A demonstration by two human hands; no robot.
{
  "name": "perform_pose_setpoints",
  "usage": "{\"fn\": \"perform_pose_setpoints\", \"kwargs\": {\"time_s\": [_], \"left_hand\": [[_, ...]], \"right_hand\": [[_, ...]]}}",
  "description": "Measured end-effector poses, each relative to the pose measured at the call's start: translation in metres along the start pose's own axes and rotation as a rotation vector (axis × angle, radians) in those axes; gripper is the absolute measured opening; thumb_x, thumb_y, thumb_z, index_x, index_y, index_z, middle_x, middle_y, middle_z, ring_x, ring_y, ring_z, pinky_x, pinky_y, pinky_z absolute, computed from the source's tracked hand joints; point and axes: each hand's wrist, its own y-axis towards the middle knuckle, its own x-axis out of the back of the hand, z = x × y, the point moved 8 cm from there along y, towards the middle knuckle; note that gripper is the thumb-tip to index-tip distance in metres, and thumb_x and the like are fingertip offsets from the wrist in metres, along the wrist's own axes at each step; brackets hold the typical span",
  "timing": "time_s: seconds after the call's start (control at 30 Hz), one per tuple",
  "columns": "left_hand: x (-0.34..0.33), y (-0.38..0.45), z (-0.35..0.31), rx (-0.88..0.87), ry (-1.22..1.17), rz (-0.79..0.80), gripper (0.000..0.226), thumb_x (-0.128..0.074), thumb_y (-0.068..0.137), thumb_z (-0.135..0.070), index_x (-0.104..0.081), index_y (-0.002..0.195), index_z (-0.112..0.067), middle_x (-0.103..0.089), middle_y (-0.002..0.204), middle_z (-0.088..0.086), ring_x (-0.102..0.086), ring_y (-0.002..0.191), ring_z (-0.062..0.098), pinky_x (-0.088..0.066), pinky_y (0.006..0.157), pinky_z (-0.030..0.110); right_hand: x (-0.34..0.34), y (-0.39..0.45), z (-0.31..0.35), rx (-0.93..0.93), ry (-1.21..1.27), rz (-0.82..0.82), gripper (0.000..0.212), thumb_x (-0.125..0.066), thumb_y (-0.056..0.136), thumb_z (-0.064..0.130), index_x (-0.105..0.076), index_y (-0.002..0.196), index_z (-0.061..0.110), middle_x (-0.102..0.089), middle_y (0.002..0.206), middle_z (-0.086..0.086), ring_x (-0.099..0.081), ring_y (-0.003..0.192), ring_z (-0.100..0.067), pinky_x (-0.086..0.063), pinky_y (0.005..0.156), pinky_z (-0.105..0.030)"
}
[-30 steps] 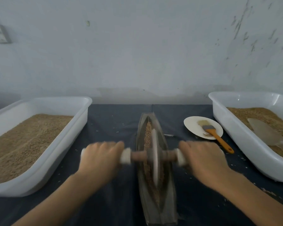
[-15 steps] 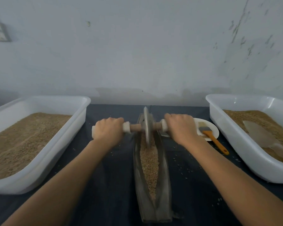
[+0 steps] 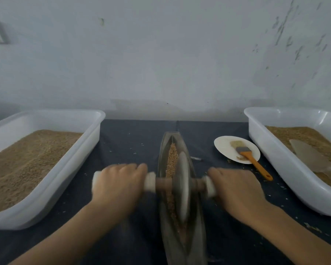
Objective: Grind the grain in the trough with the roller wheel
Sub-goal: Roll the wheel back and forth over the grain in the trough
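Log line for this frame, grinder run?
phase: grinding | left hand, right hand: gripping axle | roller wheel: mid-trough

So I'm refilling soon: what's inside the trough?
The trough holds brown grain along its channel, with the wheel standing in it. Both hands grip the axle. Grain under the wheel and toward the near end is hidden or blurred.

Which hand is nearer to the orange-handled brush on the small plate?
The right hand. It grips the roller's handle just below and left of the brush in the picture. The left hand grips the other handle, beyond the trough.
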Motion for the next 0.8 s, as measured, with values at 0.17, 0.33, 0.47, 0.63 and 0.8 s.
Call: {"fn": "perform_pose_setpoints", "kwargs": {"time_s": [0.17, 0.33, 0.47, 0.63, 0.8], "left_hand": [[-0.028, 0.088, 0.026, 0.152, 0.043, -0.079, 0.015, -0.06, 0.086, -0.033, -0.045, 0.086, -0.028, -0.065, 0.086, -0.007, -0.063, 0.074, 0.019, -0.029, 0.056, 0.031], [-0.021, 0.078, 0.02, 0.079, -0.02, -0.043, 0.027, -0.062, 0.084, -0.03, -0.036, 0.084, -0.027, -0.064, 0.089, -0.006, -0.058, 0.073, 0.017, -0.03, 0.059, 0.031], [0.01, -0.007, 0.001, -0.049, -0.119, -0.082, 0.039, -0.082, 0.06, -0.035, -0.048, 0.079, -0.031, -0.056, 0.071, -0.011, -0.056, 0.06, 0.011, -0.028, 0.055, 0.024], [0.026, -0.051, 0.0, -0.117, -0.205, -0.169, 0.051, -0.089, 0.034, -0.026, -0.046, 0.063, -0.028, -0.044, 0.053, -0.01, -0.047, 0.041, 0.015, -0.024, 0.044, 0.024], [-0.026, 0.028, 0.017, 0.063, -0.08, -0.066, 0.032, -0.071, 0.073, -0.044, -0.042, 0.075, -0.031, -0.052, 0.066, -0.011, -0.049, 0.055, 0.01, -0.035, 0.051, 0.026]], "right_hand": [[-0.023, 0.093, -0.027, -0.156, -0.01, -0.072, 0.027, -0.069, 0.079, 0.034, -0.049, 0.094, 0.023, -0.066, 0.09, 0.001, -0.063, 0.077, -0.024, -0.045, 0.061, -0.036], [-0.028, 0.073, -0.027, -0.152, 0.094, 0.0, 0.026, -0.064, 0.082, 0.04, -0.044, 0.093, 0.027, -0.065, 0.092, 0.004, -0.062, 0.079, -0.02, -0.048, 0.067, -0.037], [0.012, -0.011, -0.003, 0.012, 0.096, -0.077, 0.05, -0.087, 0.047, 0.037, -0.05, 0.081, 0.032, -0.059, 0.07, 0.008, -0.056, 0.057, -0.012, -0.046, 0.05, -0.03], [0.041, -0.039, 0.01, 0.099, 0.059, -0.15, 0.062, -0.089, 0.011, 0.034, -0.057, 0.064, 0.03, -0.052, 0.05, 0.008, -0.049, 0.04, -0.007, -0.035, 0.039, -0.02], [0.003, 0.028, -0.006, -0.005, -0.066, -0.085, 0.04, -0.085, 0.058, 0.03, -0.055, 0.084, 0.024, -0.062, 0.073, 0.004, -0.053, 0.056, -0.012, -0.037, 0.049, -0.026]]}}
